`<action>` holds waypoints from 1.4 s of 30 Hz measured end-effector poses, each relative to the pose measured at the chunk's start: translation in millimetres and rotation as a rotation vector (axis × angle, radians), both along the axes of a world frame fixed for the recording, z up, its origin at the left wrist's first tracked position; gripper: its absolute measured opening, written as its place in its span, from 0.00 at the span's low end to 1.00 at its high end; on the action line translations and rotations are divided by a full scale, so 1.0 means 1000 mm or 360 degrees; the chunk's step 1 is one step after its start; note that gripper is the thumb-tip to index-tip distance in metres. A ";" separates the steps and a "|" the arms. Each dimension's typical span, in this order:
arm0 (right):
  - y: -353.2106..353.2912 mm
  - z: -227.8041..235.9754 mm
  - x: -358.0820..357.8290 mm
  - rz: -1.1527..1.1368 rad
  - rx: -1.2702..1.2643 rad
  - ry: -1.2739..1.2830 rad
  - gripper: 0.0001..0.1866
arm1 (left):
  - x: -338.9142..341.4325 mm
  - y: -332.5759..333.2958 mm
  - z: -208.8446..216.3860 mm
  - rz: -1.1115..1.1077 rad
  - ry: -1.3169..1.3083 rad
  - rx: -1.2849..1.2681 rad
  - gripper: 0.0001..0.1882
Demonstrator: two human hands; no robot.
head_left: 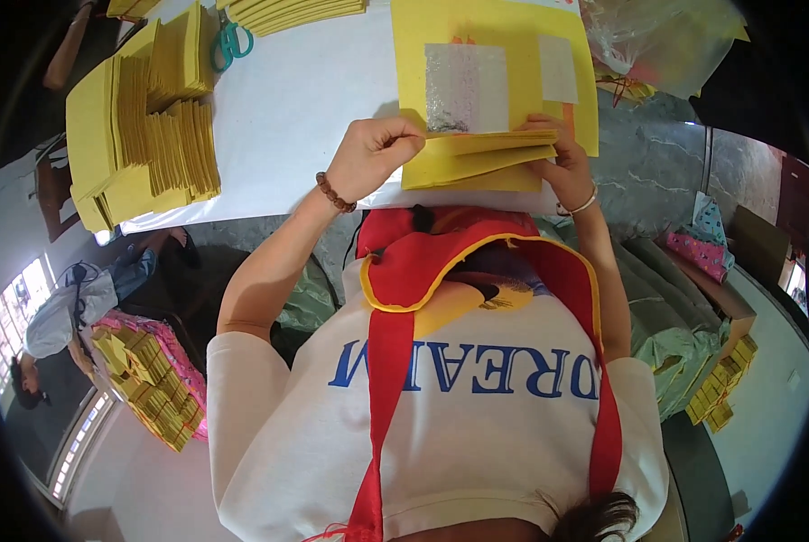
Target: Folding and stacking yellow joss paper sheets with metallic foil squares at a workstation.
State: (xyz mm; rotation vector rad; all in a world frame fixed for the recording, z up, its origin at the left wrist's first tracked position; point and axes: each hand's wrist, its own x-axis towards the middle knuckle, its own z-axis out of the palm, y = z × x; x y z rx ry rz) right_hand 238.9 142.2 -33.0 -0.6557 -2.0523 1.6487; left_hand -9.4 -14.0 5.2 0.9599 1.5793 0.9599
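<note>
Along the near edge of the white table (305, 117), from the head camera that looks down over me, both my hands are at the yellow paper (477, 169), which is folded over in layers right before my red apron (423, 266). My left hand (373, 155) is curled into a loose fist, its thumb side against the left end of the fold; I cannot tell whether it pinches the layers or only presses on them. My right hand (569, 167) pinches the right end, fingers on the far side and thumb on the near side. Just beyond the fold lie flat yellow sheets (411, 54), bearing a shiny silvery patch (466, 88) and a pale patch (560, 70) to its right. Over to the left, tall yellow stacks (165, 126) crowd the table, with teal scissors (233, 47) just beside them (handles toward me), and another pile (292, 11) reaches the top edge. A clear bag (657, 41) sits at the far right corner. Brown beads (335, 194) circle my left wrist. Away to the left, another person (75, 303) is near yellow bundles (147, 388) on pink cloth (195, 375); to my right are green sacks (666, 316) and more bundles.
</note>
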 end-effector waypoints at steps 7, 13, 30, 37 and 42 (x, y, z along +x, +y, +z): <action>-0.002 0.000 0.000 -0.0055 -0.0020 0.0045 0.17 | 0.000 -0.002 0.005 -0.0015 -0.0008 -0.0025 0.09; -0.001 0.004 -0.003 0.0004 0.0136 -0.0004 0.18 | 0.017 -0.003 0.025 -0.0346 0.1018 0.0767 0.08; -0.009 -0.008 -0.002 -0.0213 -0.0231 0.0061 0.21 | 0.013 0.006 0.012 -0.0206 0.0451 0.0249 0.09; -0.003 0.002 -0.004 -0.0045 0.0037 0.0041 0.12 | 0.016 0.003 0.027 -0.0398 0.0845 0.0550 0.12; -0.002 0.001 -0.004 -0.0081 -0.0001 0.0098 0.11 | 0.025 0.003 0.019 -0.0521 0.1532 0.1086 0.20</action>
